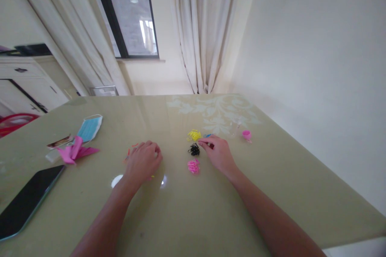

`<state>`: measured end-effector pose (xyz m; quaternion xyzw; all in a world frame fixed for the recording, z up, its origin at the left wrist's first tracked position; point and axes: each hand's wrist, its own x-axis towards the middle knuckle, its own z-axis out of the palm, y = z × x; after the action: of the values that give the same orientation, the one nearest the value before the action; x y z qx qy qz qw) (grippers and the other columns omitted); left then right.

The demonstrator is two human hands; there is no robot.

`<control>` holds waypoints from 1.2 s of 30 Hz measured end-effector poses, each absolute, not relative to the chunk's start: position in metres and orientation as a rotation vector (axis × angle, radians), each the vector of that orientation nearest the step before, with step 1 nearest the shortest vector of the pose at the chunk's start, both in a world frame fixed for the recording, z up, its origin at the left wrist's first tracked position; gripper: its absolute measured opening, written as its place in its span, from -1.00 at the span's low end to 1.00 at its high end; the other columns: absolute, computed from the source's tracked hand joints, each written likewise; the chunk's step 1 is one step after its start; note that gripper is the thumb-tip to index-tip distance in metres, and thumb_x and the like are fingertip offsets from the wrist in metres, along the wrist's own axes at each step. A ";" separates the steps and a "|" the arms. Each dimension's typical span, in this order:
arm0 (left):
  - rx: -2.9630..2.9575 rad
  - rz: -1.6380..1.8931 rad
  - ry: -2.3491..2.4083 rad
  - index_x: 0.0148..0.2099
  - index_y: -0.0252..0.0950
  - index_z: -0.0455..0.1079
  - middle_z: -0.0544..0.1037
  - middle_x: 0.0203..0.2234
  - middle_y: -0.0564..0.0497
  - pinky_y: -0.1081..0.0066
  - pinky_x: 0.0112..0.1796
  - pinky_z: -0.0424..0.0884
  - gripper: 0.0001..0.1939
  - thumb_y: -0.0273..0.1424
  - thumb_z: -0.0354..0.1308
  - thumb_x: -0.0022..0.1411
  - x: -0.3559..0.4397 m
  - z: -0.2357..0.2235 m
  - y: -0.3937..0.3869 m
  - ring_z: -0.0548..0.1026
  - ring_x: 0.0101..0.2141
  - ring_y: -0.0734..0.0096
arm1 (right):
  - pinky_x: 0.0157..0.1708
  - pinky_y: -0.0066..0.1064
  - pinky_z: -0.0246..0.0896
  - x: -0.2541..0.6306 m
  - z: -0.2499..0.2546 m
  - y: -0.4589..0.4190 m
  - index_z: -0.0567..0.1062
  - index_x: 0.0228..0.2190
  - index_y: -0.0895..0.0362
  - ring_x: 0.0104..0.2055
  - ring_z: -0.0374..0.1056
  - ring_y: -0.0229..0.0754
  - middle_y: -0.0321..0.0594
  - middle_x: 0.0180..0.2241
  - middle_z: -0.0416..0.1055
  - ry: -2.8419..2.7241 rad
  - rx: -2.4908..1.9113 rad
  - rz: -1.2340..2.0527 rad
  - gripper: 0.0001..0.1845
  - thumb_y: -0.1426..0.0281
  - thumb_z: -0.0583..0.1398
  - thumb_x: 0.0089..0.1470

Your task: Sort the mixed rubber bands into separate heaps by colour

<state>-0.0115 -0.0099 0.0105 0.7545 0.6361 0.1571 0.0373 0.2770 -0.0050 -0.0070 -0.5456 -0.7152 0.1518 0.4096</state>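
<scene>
My right hand (219, 153) is closed in a pinch, its fingertips just right of a pile of small black rubber bands (194, 149). Whatever lies between those fingertips is too small to make out. Behind the black pile sits a yellow pile of bands (194, 135); a pink pile (193, 166) lies in front of it. A few blue pieces (207, 135) show partly behind my right hand. My left hand (144, 158) rests low over the table with fingers curled, covering some loose orange pieces (128, 152). What it holds, if anything, is hidden.
To the left are a pink folded-paper shape (75, 151), a blue face mask (90, 127) and a dark phone (30, 200). A white round object (116, 180) lies partly behind my left forearm. At right stand a small pink cup (246, 135) and a clear container (235, 127).
</scene>
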 end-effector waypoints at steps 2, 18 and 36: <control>2.152 0.763 1.870 -0.28 -0.24 0.50 0.64 -0.35 -0.12 0.20 -0.19 0.44 -0.83 -0.32 0.13 0.33 -0.004 0.017 -0.012 0.60 -0.27 0.09 | -0.34 -0.33 0.27 0.278 -0.004 -0.005 0.78 -0.26 0.04 -0.45 0.42 -0.18 -0.18 -0.37 0.65 -1.753 -1.362 0.408 -0.81 0.37 0.31 0.29; 1.536 1.205 0.956 -0.13 -0.27 0.66 0.75 -0.25 -0.10 0.30 -0.10 0.64 -0.74 -0.18 0.36 0.32 0.047 0.015 -0.040 0.70 -0.20 0.25 | -0.52 -0.42 0.14 0.245 0.022 -0.044 0.73 -0.24 0.08 -0.53 0.28 -0.28 -0.24 -0.43 0.60 -1.717 -1.030 0.783 -0.70 0.12 0.45 0.14; 1.542 1.248 0.990 -0.16 -0.27 0.67 0.72 -0.33 -0.06 0.36 -0.20 0.58 -0.72 -0.15 0.39 0.29 0.046 0.010 -0.035 0.64 -0.29 0.31 | -0.46 -0.40 0.18 0.250 0.022 -0.042 0.73 -0.23 0.05 -0.48 0.33 -0.25 -0.24 -0.42 0.59 -1.777 -1.025 0.687 -0.75 0.15 0.38 0.26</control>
<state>0.0455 -0.0353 0.0099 0.6225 0.3998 0.5040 0.4458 0.2500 -0.0419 0.0217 -0.4181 -0.7250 0.2803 0.4701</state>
